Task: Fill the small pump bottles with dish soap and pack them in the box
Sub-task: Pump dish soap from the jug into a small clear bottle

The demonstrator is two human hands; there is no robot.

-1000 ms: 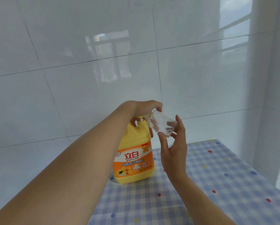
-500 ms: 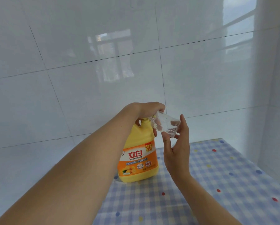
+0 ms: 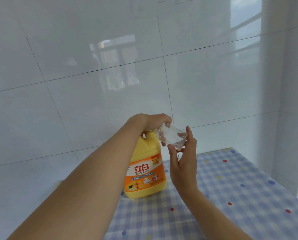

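Note:
A large yellow dish soap bottle (image 3: 145,172) with an orange label stands upright on the checked tablecloth (image 3: 231,196). My left hand (image 3: 154,122) is closed over its pump head, which is hidden under my fingers. My right hand (image 3: 184,160) holds a small clear bottle (image 3: 172,136) tilted on its side, its mouth at the pump's spout. The small bottle looks mostly transparent; how much soap is inside I cannot tell. No box is in view.
The table with its blue-and-white checked, dotted cloth stands against a glossy white tiled wall (image 3: 93,84). The table's far edge (image 3: 214,150) meets the wall, and a white wall corner (image 3: 283,118) closes in on the right.
Both hands, the small bottle and the soap bottle keep the same arrangement; only the camera view has shifted slightly, with the scene sitting a bit lower and further right.

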